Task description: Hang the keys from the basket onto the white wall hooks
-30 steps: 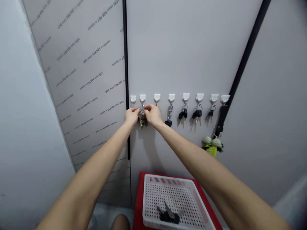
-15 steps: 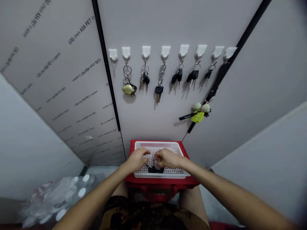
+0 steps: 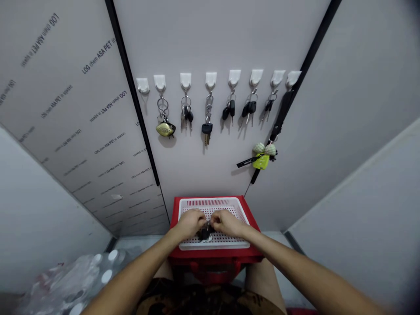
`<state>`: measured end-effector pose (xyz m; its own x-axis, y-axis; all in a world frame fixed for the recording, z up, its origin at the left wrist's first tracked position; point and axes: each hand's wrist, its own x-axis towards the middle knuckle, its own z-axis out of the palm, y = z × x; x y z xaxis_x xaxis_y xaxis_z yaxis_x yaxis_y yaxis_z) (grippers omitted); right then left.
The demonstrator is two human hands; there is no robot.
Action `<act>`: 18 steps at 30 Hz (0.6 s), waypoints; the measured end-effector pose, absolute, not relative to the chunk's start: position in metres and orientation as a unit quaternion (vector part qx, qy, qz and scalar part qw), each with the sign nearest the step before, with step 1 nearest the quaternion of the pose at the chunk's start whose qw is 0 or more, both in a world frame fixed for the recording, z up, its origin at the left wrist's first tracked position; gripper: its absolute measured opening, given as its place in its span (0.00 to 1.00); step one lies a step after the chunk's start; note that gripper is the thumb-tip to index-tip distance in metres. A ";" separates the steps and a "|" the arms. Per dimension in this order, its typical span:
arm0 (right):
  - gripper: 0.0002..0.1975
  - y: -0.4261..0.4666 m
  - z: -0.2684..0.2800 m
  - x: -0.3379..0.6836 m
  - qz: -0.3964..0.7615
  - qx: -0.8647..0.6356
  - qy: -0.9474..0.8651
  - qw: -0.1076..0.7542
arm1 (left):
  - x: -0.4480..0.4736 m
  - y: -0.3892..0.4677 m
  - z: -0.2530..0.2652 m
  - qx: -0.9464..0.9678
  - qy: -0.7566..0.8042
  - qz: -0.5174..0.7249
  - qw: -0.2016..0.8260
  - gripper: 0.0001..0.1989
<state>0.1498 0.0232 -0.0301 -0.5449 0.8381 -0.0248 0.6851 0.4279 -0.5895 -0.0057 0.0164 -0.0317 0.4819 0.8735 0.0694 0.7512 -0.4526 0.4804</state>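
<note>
Seven wall hooks (image 3: pixel 185 80) loaded, leftmost hook (image 3: pixel 143 85) bare. Dark keys (image 3: pixel 204 234) lay unhung in the white basket (image 3: pixel 226 246), left hand (image 3: pixel 193 222) and right hand (image 3: pixel 227 223) curled at them; grip closure and hold we couldn't tell.

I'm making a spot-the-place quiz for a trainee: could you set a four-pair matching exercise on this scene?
Things
1. Gold charm
2. White basket
3. Dark key bunch
4. Yellow-green fob

Places
A. Between the left hand and the right hand
B. Beside a black tag
C. Under the second hook from the left
D. On a red surface

Pairs: 1-C, 2-D, 3-A, 4-B
</note>
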 end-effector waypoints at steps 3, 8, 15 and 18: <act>0.10 0.030 -0.024 0.147 0.313 -0.475 -0.800 0.193 | -0.011 0.023 -0.022 0.798 0.514 0.209 0.234 0.10; 0.12 0.035 -0.018 0.138 0.359 -0.459 -0.778 0.234 | -0.019 0.027 -0.008 0.726 0.507 0.314 0.342 0.08; 0.09 0.032 -0.004 0.118 0.412 -0.409 -0.759 0.294 | -0.024 0.028 -0.003 0.645 0.520 0.398 0.394 0.07; 0.09 0.033 0.002 0.112 0.455 -0.401 -0.730 0.316 | -0.026 0.025 0.006 0.654 0.512 0.411 0.376 0.08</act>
<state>0.1118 0.0331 0.0015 -0.4788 0.8728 0.0952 0.2984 0.2638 -0.9173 -0.0262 0.0252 0.0058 0.1380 0.9786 0.1526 0.3600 -0.1931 0.9128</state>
